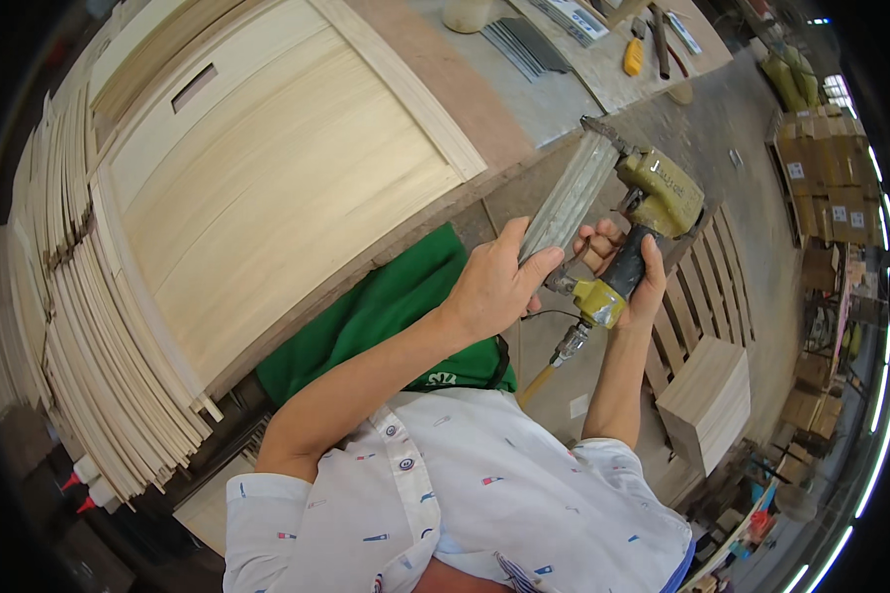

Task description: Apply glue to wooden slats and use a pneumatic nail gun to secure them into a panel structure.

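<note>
In front of my chest I hold a yellow-green pneumatic nail gun (667,188) with a black grip and a worn grey metal magazine (576,193). My right hand (635,269) is closed round the black grip, its fingers partly hidden behind the tool. My left hand (494,282) is closed on the lower end of the magazine, thumb along its side. An air hose (539,383) joins a metal fitting below the grip. The gun's nose sits close to the workbench's edge, apart from it.
A framed pale wood panel (277,168) lies on the workbench to the left, beside stacked thin wood strips (119,346). Dark flat sheets (529,49) and a yellow-handled tool (633,57) lie farther back. A slatted pallet (707,287), wooden block (707,400) and cardboard boxes (831,163) stand right.
</note>
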`<move>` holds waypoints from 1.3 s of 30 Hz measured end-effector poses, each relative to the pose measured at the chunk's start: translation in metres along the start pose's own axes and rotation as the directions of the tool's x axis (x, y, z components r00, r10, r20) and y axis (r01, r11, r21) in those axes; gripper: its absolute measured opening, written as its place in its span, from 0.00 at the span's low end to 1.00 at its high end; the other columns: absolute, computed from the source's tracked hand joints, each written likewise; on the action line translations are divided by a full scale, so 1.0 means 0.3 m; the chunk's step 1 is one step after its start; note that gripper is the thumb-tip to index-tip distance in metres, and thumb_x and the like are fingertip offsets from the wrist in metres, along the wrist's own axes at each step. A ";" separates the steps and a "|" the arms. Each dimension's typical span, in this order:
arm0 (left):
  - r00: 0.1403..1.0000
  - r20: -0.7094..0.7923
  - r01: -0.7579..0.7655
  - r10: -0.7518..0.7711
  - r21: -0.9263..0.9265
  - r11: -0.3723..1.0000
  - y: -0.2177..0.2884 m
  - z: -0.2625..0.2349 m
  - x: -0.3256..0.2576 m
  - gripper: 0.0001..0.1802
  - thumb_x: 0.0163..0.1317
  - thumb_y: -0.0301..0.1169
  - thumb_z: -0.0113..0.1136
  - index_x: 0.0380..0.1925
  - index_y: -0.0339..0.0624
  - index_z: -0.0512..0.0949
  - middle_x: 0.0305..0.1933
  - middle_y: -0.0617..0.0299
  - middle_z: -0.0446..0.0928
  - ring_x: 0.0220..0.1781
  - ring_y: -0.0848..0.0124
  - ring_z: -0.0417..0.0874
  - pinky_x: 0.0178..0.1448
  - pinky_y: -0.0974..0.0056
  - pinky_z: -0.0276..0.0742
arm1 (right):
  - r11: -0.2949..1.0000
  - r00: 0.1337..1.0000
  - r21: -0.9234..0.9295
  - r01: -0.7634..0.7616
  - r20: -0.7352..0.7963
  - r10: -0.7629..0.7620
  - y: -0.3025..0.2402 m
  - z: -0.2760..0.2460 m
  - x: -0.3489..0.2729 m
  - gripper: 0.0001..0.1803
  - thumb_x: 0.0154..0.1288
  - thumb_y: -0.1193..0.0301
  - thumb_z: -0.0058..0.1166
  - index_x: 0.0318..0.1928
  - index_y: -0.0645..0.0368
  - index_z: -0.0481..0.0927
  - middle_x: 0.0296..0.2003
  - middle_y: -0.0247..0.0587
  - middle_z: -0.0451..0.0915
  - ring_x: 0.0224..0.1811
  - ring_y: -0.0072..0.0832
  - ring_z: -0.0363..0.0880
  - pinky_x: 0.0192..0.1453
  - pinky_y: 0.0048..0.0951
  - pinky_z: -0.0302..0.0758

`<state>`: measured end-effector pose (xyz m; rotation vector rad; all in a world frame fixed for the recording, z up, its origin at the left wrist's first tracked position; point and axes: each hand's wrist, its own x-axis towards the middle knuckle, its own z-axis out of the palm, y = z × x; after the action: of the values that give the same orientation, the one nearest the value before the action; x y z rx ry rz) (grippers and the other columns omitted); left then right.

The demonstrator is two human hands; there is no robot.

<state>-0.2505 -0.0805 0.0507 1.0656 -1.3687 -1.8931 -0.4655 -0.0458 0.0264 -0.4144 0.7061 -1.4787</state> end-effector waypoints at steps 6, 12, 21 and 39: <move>0.998 0.036 0.039 -0.041 0.053 0.998 0.000 0.029 0.037 0.24 0.69 0.39 0.56 0.55 0.30 0.68 0.33 0.55 0.80 0.23 0.71 0.83 0.25 0.68 0.77 | 0.998 0.997 0.060 0.033 -0.074 -0.029 0.007 -0.026 -0.006 0.21 0.70 0.61 0.49 0.54 0.64 0.70 0.33 0.48 0.78 0.50 0.52 0.79 0.58 0.51 0.75; 0.996 0.021 0.080 -0.084 0.137 0.987 0.022 0.017 0.061 0.26 0.67 0.38 0.59 0.57 0.30 0.66 0.34 0.55 0.80 0.26 0.71 0.83 0.26 0.68 0.77 | 0.987 0.986 0.056 0.149 -0.080 -0.144 -0.020 -0.066 0.080 0.18 0.68 0.62 0.50 0.47 0.66 0.70 0.22 0.37 0.68 0.41 0.45 0.79 0.53 0.42 0.74; 0.974 0.220 -0.200 0.060 0.693 0.692 0.106 -0.200 0.119 0.20 0.61 0.34 0.63 0.51 0.36 0.76 0.45 0.52 0.81 0.45 0.58 0.83 0.50 0.59 0.78 | 0.941 0.957 0.177 0.288 -0.083 -0.278 -0.109 -0.163 0.148 0.22 0.70 0.69 0.46 0.59 0.69 0.68 0.26 0.36 0.64 0.25 0.23 0.62 0.24 0.21 0.63; 0.714 0.542 -0.537 0.443 0.830 -0.152 0.159 -0.421 0.849 0.07 0.55 0.25 0.60 0.35 0.38 0.77 0.37 0.56 0.76 0.46 0.56 0.78 0.49 0.55 0.76 | 0.944 0.982 0.297 0.146 -0.157 -0.103 0.043 -0.118 0.205 0.22 0.68 0.69 0.48 0.59 0.65 0.67 0.25 0.36 0.66 0.25 0.25 0.66 0.25 0.25 0.67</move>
<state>-0.2763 -0.3640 0.0061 0.6470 -2.7229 -0.0867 -0.4822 -0.0995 -0.0190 -0.1175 0.5532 -1.7191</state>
